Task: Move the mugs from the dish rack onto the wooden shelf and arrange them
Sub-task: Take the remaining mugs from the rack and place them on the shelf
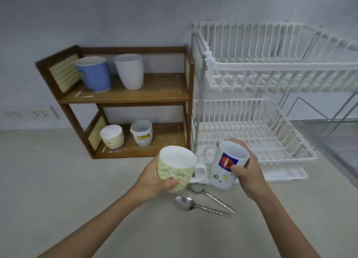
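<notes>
Pale grey wall and a matte beige bench (pixel 58 180) frame the scene, with a two-tier dark wooden shelf (pixel 126 94) with woven cane side panels standing just beside a white wire dish rack (pixel 271 79), whose two tiers both look empty.

Each hand holds a mug above the bench, in front of the rack's lower tier. The left hand (pixel 153 178) wraps around a squat green-patterned ceramic mug (pixel 174 170) with a white inside. The right hand (pixel 246 170) is closed around a taller glossy white mug with a blue and red logo (pixel 225 164), tilted so its mouth faces the camera.

On the shelf, a blue mug (pixel 95 73) and a plain white tapered mug (pixel 129 71) sit on the upper board. A cream patterned mug (pixel 112 139) and a white mug with a yellow label (pixel 142 133) sit on the lower one. Free space lies on the right of both boards.

To finish well, I would bring the mugs upright and set them down one at a time in those gaps, since glazed ceramic is smooth and chips on contact. Handles should clear the shelf's posts. Two steel spoons (pixel 201 205) lie on the bench beneath the hands.
</notes>
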Demonstrator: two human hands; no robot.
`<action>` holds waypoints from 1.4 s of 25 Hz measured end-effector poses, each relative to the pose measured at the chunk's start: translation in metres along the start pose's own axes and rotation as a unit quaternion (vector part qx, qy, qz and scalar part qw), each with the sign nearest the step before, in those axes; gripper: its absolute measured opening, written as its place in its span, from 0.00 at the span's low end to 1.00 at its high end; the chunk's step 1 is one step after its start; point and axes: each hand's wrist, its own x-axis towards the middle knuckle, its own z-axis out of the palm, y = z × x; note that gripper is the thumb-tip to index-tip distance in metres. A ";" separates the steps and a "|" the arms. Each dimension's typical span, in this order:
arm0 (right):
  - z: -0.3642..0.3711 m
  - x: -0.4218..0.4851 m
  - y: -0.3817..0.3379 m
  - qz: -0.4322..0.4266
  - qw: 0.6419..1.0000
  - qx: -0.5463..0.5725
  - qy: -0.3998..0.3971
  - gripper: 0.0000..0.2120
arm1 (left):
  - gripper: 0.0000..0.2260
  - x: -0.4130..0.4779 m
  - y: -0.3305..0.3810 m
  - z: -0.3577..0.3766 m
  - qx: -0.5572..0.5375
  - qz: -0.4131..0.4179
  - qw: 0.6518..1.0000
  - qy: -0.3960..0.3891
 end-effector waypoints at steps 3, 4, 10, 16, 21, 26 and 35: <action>0.061 0.001 -0.003 -0.017 0.999 -0.039 -0.002 0.29 | 0.30 0.000 -0.005 -0.054 0.034 -0.015 0.995 0.088; 0.080 0.005 -0.006 -0.024 0.998 -0.051 0.006 0.29 | 0.30 0.003 -0.007 -0.068 0.048 -0.018 0.992 0.113; 0.171 0.074 -0.041 -0.115 0.983 -0.120 0.082 0.32 | 0.32 0.033 -0.010 -0.119 0.110 -0.027 0.966 0.233; 0.192 0.203 -0.076 -0.141 0.957 -0.172 0.184 0.31 | 0.37 0.077 -0.006 -0.128 0.150 -0.030 0.962 0.228; 0.186 0.275 -0.057 -0.071 0.949 -0.222 0.210 0.34 | 0.38 0.098 -0.014 -0.123 0.137 -0.029 0.967 0.211; 0.185 0.287 -0.049 -0.020 0.954 -0.224 0.198 0.34 | 0.41 0.109 -0.018 -0.122 0.147 -0.038 0.967 0.204; 0.191 0.075 0.082 -0.089 0.896 -0.320 0.295 0.13 | 0.41 0.122 -0.021 -0.102 0.184 -0.031 0.959 0.213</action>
